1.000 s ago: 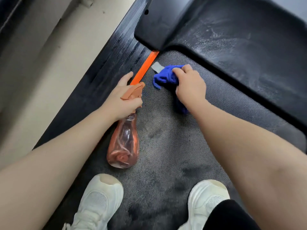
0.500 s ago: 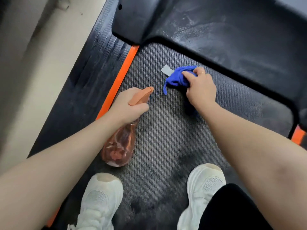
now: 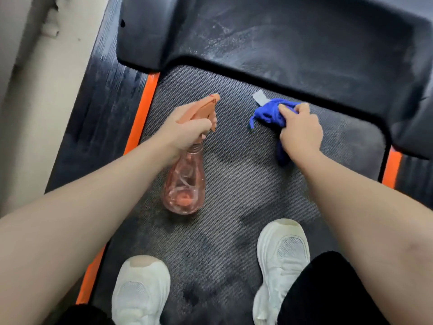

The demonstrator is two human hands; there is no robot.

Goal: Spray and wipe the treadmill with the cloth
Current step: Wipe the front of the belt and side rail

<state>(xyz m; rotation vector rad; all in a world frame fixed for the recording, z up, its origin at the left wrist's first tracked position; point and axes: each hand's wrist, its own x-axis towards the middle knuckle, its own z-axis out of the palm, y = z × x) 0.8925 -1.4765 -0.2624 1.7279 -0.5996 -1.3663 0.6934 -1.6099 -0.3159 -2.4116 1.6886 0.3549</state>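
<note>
The treadmill's grey textured belt (image 3: 234, 184) fills the middle, with darker wet patches near my feet. My left hand (image 3: 185, 130) grips the neck of a clear pink spray bottle (image 3: 185, 181) with an orange trigger head, its nozzle pointing forward over the belt. My right hand (image 3: 300, 132) holds a bunched blue cloth (image 3: 267, 113) with a grey tag, pressed on the belt near the front. The black motor cover (image 3: 281, 43) lies just beyond both hands and shows dusty smears.
Orange strips (image 3: 143, 113) edge the belt on both sides, with black side rails (image 3: 103, 109) outside them. My white shoes (image 3: 283, 259) stand on the belt below my hands. A pale floor (image 3: 37, 113) runs along the left.
Both hands have shifted right across the belt, away from the left orange strip. The bottle is raised a little, and the cloth has moved right along the front of the belt.
</note>
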